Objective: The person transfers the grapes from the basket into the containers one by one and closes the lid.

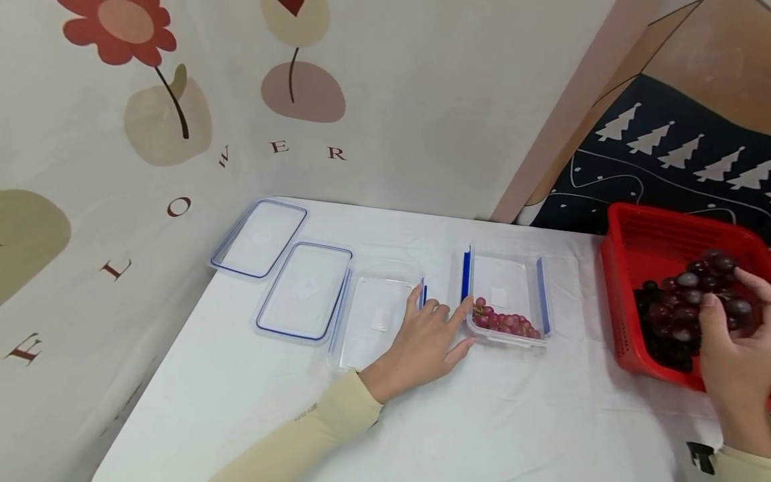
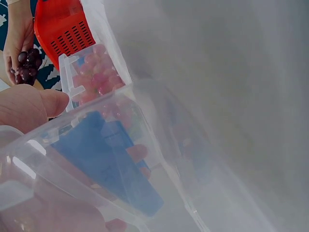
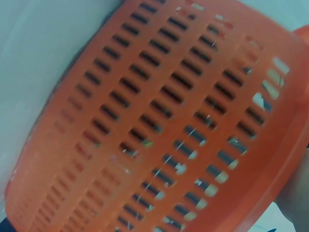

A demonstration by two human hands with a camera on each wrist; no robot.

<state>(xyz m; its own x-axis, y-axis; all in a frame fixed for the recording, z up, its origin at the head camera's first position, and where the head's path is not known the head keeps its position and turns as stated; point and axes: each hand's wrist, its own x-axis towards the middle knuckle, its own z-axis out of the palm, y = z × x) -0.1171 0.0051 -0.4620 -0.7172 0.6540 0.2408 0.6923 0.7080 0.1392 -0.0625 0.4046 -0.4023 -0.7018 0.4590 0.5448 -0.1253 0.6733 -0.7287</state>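
Observation:
My right hand holds a bunch of dark grapes up at the red basket, with more dark grapes lower inside. In the left wrist view that bunch hangs from the right hand. My left hand has its fingers spread between two clear lidless containers. Its fingertips are at the near side of the container with a small bunch of pink grapes and at the blue-edged flap of the other container, which holds no fruit. Whether they press on either is unclear.
Two clear lids with blue seals, a nearer lid and a farther lid, lie on the left of the white table. A printed cloth rises behind the table. Slotted basket wall fills most of the right wrist view.

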